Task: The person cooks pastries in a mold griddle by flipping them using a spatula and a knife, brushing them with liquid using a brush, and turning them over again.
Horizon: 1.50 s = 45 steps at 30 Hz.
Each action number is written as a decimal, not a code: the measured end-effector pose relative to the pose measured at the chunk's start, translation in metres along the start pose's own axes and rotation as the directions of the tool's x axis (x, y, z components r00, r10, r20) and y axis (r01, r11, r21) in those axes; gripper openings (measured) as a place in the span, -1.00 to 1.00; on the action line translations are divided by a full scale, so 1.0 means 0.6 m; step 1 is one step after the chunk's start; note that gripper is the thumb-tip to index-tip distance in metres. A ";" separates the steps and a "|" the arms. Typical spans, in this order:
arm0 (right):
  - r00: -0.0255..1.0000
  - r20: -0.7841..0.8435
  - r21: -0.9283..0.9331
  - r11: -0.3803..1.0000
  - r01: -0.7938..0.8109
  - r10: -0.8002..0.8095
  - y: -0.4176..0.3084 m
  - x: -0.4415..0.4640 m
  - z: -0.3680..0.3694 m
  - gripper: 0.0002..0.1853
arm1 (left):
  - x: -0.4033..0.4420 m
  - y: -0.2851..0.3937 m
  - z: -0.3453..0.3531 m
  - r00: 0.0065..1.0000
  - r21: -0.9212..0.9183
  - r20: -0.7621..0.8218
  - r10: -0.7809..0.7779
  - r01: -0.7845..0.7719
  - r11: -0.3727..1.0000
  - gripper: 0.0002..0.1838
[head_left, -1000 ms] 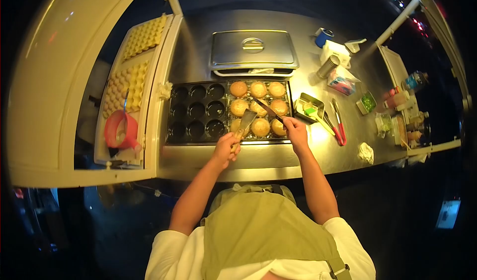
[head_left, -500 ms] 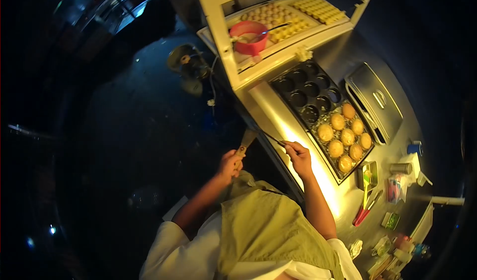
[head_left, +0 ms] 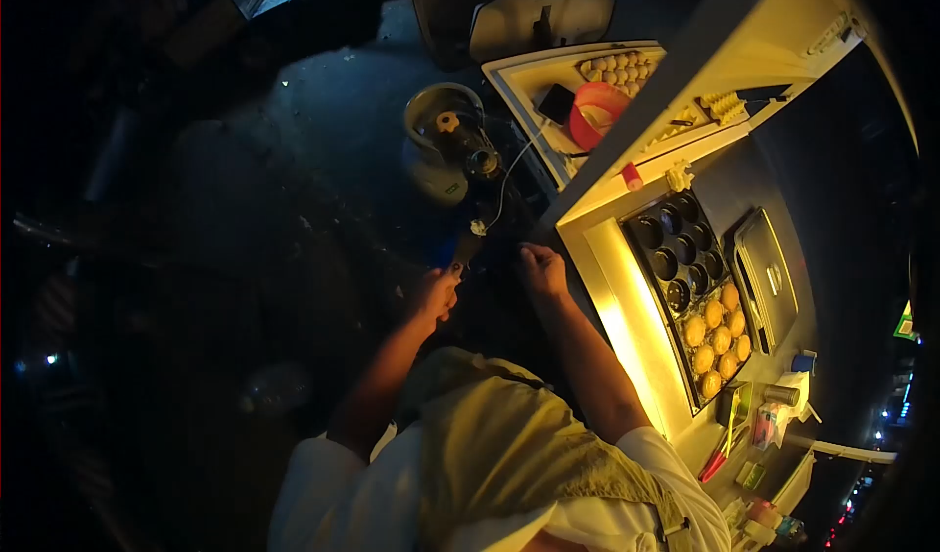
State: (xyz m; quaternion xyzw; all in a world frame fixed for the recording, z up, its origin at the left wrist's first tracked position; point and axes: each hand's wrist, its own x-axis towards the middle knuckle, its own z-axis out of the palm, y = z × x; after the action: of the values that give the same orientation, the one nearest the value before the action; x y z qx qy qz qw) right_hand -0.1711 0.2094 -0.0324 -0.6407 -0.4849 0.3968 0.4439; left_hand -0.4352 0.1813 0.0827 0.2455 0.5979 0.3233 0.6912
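Observation:
My left hand is closed around the handle of a scraper, whose blade points away from me over the dark floor. My right hand is closed too, just off the near edge of the steel counter. The thin dark tool seen in it earlier can hardly be made out against the dark. To the right, a black griddle has round moulds. Its far moulds are dark, and golden round cakes fill the near ones.
A gas cylinder stands on the floor ahead. Beyond a yellow-lit frame, a red bowl and eggs sit on a shelf. A lidded steel pan is behind the griddle, and red-handled tongs lie nearer me.
My view has swung left, so the counter and griddle appear farther right. My right hand has moved off the counter into the dark beside it, and both hands are farther from my body.

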 end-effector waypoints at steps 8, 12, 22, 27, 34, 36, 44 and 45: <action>0.993 -0.076 -0.046 0.994 -0.098 0.094 -0.066 -0.084 -0.081 -0.64 | 0.028 0.047 -0.074 0.986 0.104 0.124 -0.112 0.099 0.990 -0.79; 0.912 -0.209 0.276 0.916 -0.291 0.352 -0.110 -0.202 -0.162 -0.71 | 0.038 0.037 -0.015 0.928 0.210 0.342 -0.148 0.078 0.975 -0.74; 0.440 -0.693 0.503 0.820 -0.273 0.572 -0.086 -0.450 -0.370 -0.71 | -0.015 0.055 0.297 0.592 0.549 0.701 -0.398 -0.092 0.831 -0.76; 0.258 -0.893 0.231 0.866 -0.444 0.370 -0.024 -0.525 -0.555 -0.62 | -0.058 0.004 0.492 0.516 0.578 0.740 -0.431 -0.160 0.801 -0.78; 0.501 -0.859 -0.437 0.659 -0.612 -0.105 -0.005 -0.480 -0.822 -0.79 | -0.127 -0.136 0.788 0.525 0.677 0.662 -0.535 -0.115 0.727 -0.86; 0.559 -0.824 -0.491 0.609 -0.623 -0.092 0.001 -0.456 -0.847 -0.80 | -0.135 -0.162 0.840 0.546 0.686 0.644 -0.537 -0.100 0.721 -0.86; 0.770 -0.635 -0.646 0.504 -0.574 0.064 -0.022 -0.393 -0.910 -0.75 | -0.135 -0.211 0.913 0.636 0.726 0.537 -0.554 -0.013 0.688 -0.81; 0.773 -0.633 -0.655 0.502 -0.565 0.043 -0.028 -0.386 -0.917 -0.73 | -0.129 -0.214 0.915 0.635 0.729 0.531 -0.561 -0.004 0.685 -0.81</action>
State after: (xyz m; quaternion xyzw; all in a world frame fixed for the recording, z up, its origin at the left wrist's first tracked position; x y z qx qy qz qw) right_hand 0.2911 -0.1152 0.1621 -0.9323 -0.3376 0.0023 0.1300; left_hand 0.1193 0.0638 0.1318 0.4788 0.3821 -0.1594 0.7742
